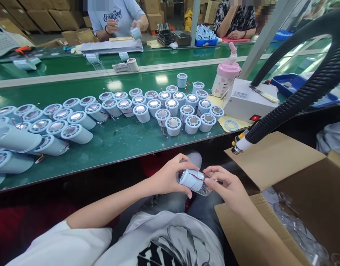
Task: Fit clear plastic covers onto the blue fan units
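Fingers of the left hand [168, 177] curl around a light-blue cylinder [192, 180], thumb below and the others over its top; those of the right hand [232, 186] bend in at its clear end [205, 190], by a thin red-and-black wire, though whether they pinch it I cannot tell. An open cardboard box [294, 157] at the right contains clear plastic pieces [299, 229]; across the bench [128, 138], a blue bin [205, 42] is heaped with small pale-blue parts [205, 31]. The held cylinder lies tilted between both hands, over the lap, outside the bench's front edge. Bare green surface separates that edge from the middle rows of standing cylinders [172, 107]. Box flaps come near the right forearm; a black hose [294, 107] ends above the right hand.
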`<state>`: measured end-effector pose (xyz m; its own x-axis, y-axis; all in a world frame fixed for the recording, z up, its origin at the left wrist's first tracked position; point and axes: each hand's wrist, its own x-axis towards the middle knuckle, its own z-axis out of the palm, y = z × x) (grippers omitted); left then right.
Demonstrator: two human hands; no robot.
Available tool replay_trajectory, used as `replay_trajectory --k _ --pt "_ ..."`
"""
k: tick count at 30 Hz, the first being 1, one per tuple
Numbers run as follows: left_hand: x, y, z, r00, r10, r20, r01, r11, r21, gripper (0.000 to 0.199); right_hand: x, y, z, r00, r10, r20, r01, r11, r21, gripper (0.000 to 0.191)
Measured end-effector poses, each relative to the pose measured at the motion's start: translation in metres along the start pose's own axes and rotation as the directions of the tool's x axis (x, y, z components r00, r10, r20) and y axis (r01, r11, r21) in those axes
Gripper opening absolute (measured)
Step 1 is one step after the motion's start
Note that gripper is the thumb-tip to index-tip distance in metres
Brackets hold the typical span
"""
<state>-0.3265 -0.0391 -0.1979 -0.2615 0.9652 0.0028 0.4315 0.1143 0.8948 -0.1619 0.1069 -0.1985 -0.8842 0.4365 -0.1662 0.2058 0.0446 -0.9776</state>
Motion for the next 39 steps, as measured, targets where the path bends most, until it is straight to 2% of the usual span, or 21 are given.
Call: replay_trajectory --k 2,4,5,7,9,10,12,13,15,19,23,25,29,32,35,39 --pt "0.000 -0.001 0.002 0.999 0.013 0.039 -0.011 0.998 -0.060 0.066 0.003 0.000 -0.004 0.998 0.063 -0.014 -0.061 0.993 0.104 0.035" --pt "0.000 0.001 0.004 0.996 -0.010 0.094 0.028 0.981 -0.193 0.066 0.006 0.001 -0.009 0.993 0.118 -0.010 -0.114 0.972 0.208 0.035" --pt "0.000 0.003 0.005 0.993 -0.034 0.116 0.064 0.960 -0.271 0.066 0.007 0.002 -0.011 0.993 0.116 -0.004 -0.111 0.962 0.250 0.034" --pt "0.000 0.006 0.006 0.988 -0.092 0.126 0.137 0.897 -0.420 0.066 0.006 0.003 -0.015 0.999 0.014 0.039 -0.024 0.964 0.265 0.025" --pt "-0.001 0.008 0.007 0.982 -0.149 0.120 0.190 0.824 -0.534 0.065 0.003 0.004 -0.017 0.983 -0.163 0.088 0.150 0.980 0.131 0.018" --pt "-0.002 0.008 0.007 0.977 -0.173 0.125 0.213 0.786 -0.581 0.064 0.001 0.004 -0.018 0.964 -0.244 0.108 0.243 0.970 0.020 0.025" --pt "-0.004 0.009 0.008 0.965 -0.206 0.161 0.261 0.722 -0.641 0.065 -0.005 0.003 -0.018 0.925 -0.355 0.138 0.377 0.905 -0.199 0.036" --pt "-0.005 0.009 0.007 0.960 -0.213 0.182 0.281 0.703 -0.654 0.067 -0.007 0.003 -0.018 0.910 -0.388 0.146 0.414 0.869 -0.270 0.035" --pt "-0.008 0.011 0.006 0.959 -0.205 0.196 0.284 0.710 -0.644 0.072 -0.011 0.001 -0.017 0.893 -0.417 0.169 0.450 0.830 -0.330 0.034" --pt "-0.009 0.015 0.004 0.970 -0.161 0.181 0.237 0.781 -0.578 0.075 -0.017 -0.003 -0.017 0.882 -0.435 0.179 0.470 0.805 -0.361 0.034" --pt "-0.010 0.018 0.005 0.971 -0.161 0.175 0.236 0.728 -0.644 0.068 -0.020 -0.006 -0.018 0.878 -0.437 0.196 0.478 0.785 -0.394 0.037" --pt "-0.011 0.018 0.005 0.965 -0.169 0.202 0.261 0.716 -0.647 0.072 -0.021 -0.003 -0.018 0.895 -0.406 0.184 0.446 0.813 -0.375 0.038" --pt "-0.001 0.011 0.007 0.967 -0.141 0.214 0.244 0.764 -0.597 0.084 -0.019 0.020 -0.015 0.951 -0.295 0.094 0.306 0.939 -0.153 0.040" --pt "0.024 0.000 0.017 0.973 -0.128 0.194 0.227 0.705 -0.672 0.081 -0.014 0.046 -0.012 0.966 -0.248 -0.080 0.254 0.964 0.075 0.040" --pt "0.063 -0.009 0.033 0.968 -0.167 0.187 0.251 0.648 -0.719 0.075 -0.004 0.070 -0.016 0.934 -0.224 -0.280 0.283 0.940 0.191 0.041" --pt "0.112 -0.010 0.050 0.971 -0.105 0.213 0.229 0.655 -0.720 0.066 0.012 0.091 -0.033 0.869 -0.252 -0.425 0.345 0.926 0.157 0.042"
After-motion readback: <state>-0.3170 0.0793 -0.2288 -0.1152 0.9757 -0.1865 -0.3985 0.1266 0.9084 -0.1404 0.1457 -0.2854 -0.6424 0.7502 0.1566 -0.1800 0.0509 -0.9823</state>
